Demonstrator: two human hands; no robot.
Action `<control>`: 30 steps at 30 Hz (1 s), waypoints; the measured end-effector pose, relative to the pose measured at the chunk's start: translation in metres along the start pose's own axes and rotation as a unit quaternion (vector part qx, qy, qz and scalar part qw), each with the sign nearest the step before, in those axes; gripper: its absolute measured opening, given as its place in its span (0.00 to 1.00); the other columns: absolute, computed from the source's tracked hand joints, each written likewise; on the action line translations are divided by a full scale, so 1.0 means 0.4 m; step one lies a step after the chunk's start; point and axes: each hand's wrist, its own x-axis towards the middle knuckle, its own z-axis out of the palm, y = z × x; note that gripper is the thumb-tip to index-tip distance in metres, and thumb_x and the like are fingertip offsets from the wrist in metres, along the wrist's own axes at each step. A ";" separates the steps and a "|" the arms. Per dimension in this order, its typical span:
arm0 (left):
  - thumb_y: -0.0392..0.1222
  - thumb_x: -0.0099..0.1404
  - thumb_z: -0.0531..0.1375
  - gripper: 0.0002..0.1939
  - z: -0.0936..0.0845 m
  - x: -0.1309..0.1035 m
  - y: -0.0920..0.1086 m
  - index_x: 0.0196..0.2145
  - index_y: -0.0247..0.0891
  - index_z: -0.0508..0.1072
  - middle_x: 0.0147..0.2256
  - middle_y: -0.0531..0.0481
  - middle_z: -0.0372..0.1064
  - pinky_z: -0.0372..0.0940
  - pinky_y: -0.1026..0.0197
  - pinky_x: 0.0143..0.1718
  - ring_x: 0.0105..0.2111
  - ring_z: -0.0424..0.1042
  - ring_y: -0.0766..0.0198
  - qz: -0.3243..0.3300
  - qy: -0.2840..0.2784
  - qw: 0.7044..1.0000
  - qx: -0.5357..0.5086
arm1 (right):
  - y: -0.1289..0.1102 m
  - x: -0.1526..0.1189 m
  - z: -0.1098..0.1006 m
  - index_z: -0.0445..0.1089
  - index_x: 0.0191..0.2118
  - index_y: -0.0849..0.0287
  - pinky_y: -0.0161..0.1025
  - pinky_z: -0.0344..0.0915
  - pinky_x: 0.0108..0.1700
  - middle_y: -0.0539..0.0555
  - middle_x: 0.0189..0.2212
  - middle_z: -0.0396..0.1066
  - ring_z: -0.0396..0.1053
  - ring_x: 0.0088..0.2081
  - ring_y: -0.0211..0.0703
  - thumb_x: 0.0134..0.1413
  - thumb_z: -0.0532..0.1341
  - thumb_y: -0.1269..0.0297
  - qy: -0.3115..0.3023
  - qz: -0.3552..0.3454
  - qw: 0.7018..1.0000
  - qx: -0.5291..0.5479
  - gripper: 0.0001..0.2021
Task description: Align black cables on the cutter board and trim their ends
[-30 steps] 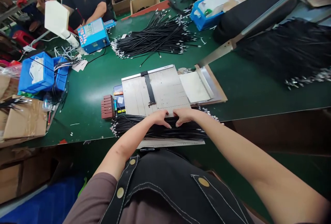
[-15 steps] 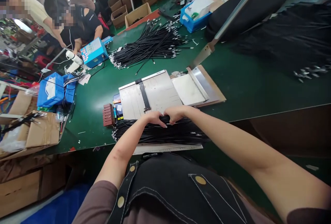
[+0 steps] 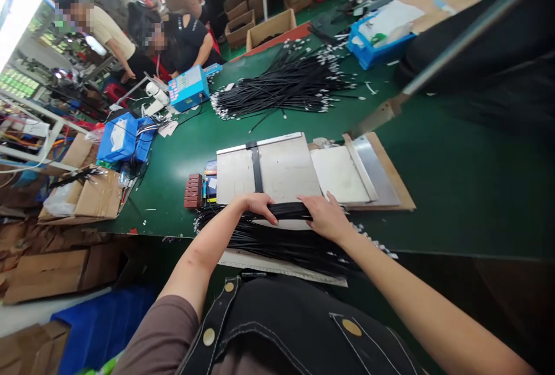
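Observation:
My left hand (image 3: 261, 206) and my right hand (image 3: 325, 216) are closed around a bundle of thin black cables (image 3: 288, 211), with thumbs on the near side. The bundle lies level along the near edge of a grey metal board (image 3: 284, 170) that has a black strap across it. Between my body and the bundle lies a larger heap of black cables (image 3: 277, 251), with pale tips at its ends. A long blade arm (image 3: 381, 116) rises at the right from the cutter's pale base (image 3: 336, 173).
A pile of black cables with white ends (image 3: 281, 86) lies farther back on the green table (image 3: 455, 207). A blue device (image 3: 188, 89), blue bins (image 3: 117, 138) and a brown slotted block (image 3: 193, 191) stand to the left. A white ruler (image 3: 286, 268) lies along the front edge. Co-workers are at the back left.
My right hand has moved right, away from my left, and a length of the cable bundle now shows between them, lifted off the heap. The camera view has turned left.

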 end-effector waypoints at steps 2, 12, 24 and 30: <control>0.51 0.50 0.72 0.15 0.010 -0.010 0.002 0.32 0.40 0.81 0.27 0.57 0.74 0.66 0.61 0.39 0.34 0.74 0.61 0.003 0.003 1.000 -0.002 | 0.011 -0.011 0.019 0.66 0.57 0.61 0.61 0.52 0.64 0.65 0.52 0.73 0.69 0.54 0.59 0.50 0.55 0.69 0.027 0.007 1.000 0.004 0.26; 0.51 0.67 0.62 0.29 0.237 -0.090 0.031 0.62 0.37 0.66 0.59 0.40 0.68 0.61 0.58 0.60 0.59 0.68 0.56 0.295 0.191 0.931 0.102 | -0.005 -0.033 -0.131 0.74 0.41 0.50 0.58 0.70 0.42 0.64 0.35 0.76 0.73 0.39 0.64 0.49 0.53 0.70 0.074 0.003 0.992 -0.103 0.16; 0.69 0.60 0.60 0.54 0.420 0.001 -0.135 0.71 0.35 0.46 0.69 0.30 0.48 0.47 0.37 0.65 0.68 0.47 0.36 0.176 0.315 0.902 0.239 | -0.589 0.224 -0.503 0.72 0.39 0.64 0.44 0.57 0.37 0.60 0.30 0.73 0.70 0.35 0.49 0.59 0.50 0.74 0.087 -0.111 0.913 -0.382 0.13; 0.70 0.58 0.61 0.56 0.388 -0.005 -0.148 0.71 0.34 0.47 0.69 0.31 0.48 0.43 0.38 0.68 0.70 0.44 0.38 0.201 0.263 0.928 0.174 | -0.875 0.318 -0.725 0.70 0.49 0.74 0.48 0.56 0.43 0.58 0.36 0.72 0.71 0.47 0.53 0.69 0.34 0.63 0.091 -0.076 0.913 -0.390 0.30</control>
